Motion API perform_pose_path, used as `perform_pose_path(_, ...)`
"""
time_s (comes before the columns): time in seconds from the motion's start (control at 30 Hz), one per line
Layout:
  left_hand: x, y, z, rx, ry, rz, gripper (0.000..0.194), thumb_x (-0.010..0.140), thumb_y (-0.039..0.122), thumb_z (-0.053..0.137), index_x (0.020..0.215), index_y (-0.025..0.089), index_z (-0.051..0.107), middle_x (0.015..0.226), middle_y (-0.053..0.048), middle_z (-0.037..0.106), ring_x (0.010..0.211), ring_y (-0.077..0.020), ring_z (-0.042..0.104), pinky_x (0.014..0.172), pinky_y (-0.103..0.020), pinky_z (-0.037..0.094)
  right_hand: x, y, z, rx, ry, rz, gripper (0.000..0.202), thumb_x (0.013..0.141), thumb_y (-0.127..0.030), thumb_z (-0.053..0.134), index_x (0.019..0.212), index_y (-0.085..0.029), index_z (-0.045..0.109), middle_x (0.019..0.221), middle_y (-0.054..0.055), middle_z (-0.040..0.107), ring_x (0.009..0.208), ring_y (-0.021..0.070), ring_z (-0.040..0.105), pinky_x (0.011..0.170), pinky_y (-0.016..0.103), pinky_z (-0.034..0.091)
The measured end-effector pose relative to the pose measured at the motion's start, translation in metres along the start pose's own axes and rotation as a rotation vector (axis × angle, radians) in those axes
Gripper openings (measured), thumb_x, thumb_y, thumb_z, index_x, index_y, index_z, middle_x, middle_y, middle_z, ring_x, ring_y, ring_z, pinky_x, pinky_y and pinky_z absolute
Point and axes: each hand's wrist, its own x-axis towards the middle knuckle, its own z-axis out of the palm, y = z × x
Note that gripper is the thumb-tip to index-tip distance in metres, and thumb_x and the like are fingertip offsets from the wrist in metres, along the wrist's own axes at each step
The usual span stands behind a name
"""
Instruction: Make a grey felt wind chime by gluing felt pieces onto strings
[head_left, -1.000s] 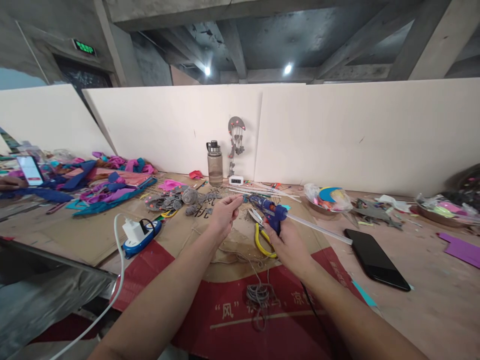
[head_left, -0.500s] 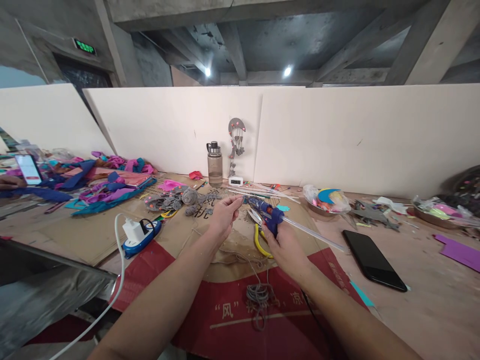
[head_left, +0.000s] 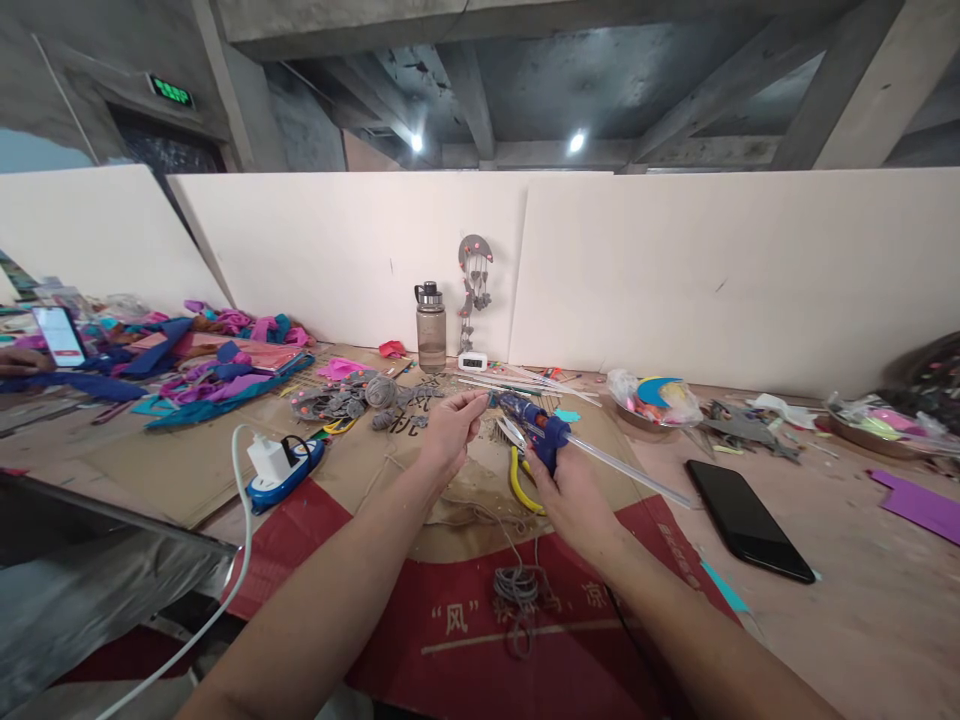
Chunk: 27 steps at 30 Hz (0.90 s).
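Note:
My right hand [head_left: 574, 490] is wrapped round the handle of a blue glue gun [head_left: 541, 428], with a clear glue stick [head_left: 630, 470] coming out of its back end. The gun's tip points left, close to the fingertips of my left hand [head_left: 456, 428]. Those fingers are pinched together; what they hold is too small to make out. Yellow-handled pliers [head_left: 520, 480] lie beneath the gun. Grey cord [head_left: 516, 590] lies coiled on the red printed sheet [head_left: 420, 640], nearer to me.
Balls of grey yarn [head_left: 380, 391], a bottle [head_left: 431, 330] and a small clock [head_left: 472, 362] stand beyond my hands. Left is a blue power strip [head_left: 285, 480]; right, a black phone [head_left: 746, 520] and a bowl [head_left: 651, 405]. Another person's hand [head_left: 22, 362] is at far left.

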Motion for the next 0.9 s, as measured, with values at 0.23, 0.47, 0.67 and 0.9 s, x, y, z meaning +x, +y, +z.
perform_pose_path(0.23, 0.001, 0.002, -0.001, -0.02, 0.009, -0.001, 0.044, 0.053, 0.046, 0.082, 0.077, 0.013, 0.066, 0.043, 0.009, 0.042, 0.037, -0.0013, 0.026, 0.039, -0.019, 0.009, -0.001, 0.001, -0.002, 0.059, 0.021, -0.002, 0.027, 0.089, -0.038, 0.043, 0.1, -0.017, 0.056, 0.099, 0.014, 0.065, 0.093, 0.0275, 0.061, 0.084, 0.044, 0.048)
perform_pose_path(0.47, 0.002, 0.003, -0.004, -0.009, 0.028, 0.049, 0.042, 0.054, 0.045, 0.082, 0.077, 0.014, 0.067, 0.052, 0.007, 0.047, 0.04, -0.0015, 0.03, 0.039, -0.019, 0.011, 0.015, 0.021, -0.02, 0.39, 0.046, 0.245, 0.024, 0.083, -0.04, 0.051, 0.09, -0.018, 0.059, 0.075, 0.005, 0.068, 0.06, 0.0186, 0.061, 0.06, 0.032, 0.05)
perform_pose_path(0.67, -0.005, 0.0, -0.001, 0.278, -0.014, 0.188, 0.032, 0.065, 0.045, 0.075, 0.08, 0.017, 0.071, 0.053, 0.004, 0.051, 0.045, -0.0059, 0.038, 0.045, -0.02, 0.026, 0.035, 0.08, -0.03, 0.176, 0.014, 0.224, 0.023, 0.072, -0.04, 0.065, 0.082, -0.019, 0.062, 0.079, 0.007, 0.069, 0.079, 0.0248, 0.064, 0.068, 0.035, 0.049)
perform_pose_path(0.9, -0.013, 0.004, 0.001, 0.642, 0.006, 0.587, 0.008, 0.076, 0.027, 0.065, 0.078, 0.022, 0.071, 0.08, -0.004, 0.068, 0.077, -0.0168, 0.058, 0.076, -0.029, 0.043, 0.031, 0.096, -0.035, -0.25, 0.284, 0.249, 0.026, 0.067, -0.036, 0.07, 0.064, -0.02, 0.05, 0.08, 0.018, 0.062, 0.095, 0.0353, 0.058, 0.08, 0.049, 0.043)
